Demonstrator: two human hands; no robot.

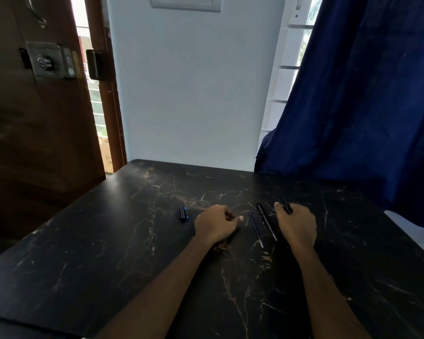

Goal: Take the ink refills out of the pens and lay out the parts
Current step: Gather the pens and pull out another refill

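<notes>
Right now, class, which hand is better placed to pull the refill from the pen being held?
Left. The right hand already grips the black pen, while the left hand rests loosely closed on the black marble-patterned table, apparently free.

Black pen [287, 207] mostly hidden inside right hand [296, 225].

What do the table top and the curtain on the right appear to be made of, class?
Table top: looks like black marble or a marble-print laminate, going by its pale veins and slight sheen. Curtain: dark blue woven cloth, matte, hanging in soft folds.
</notes>
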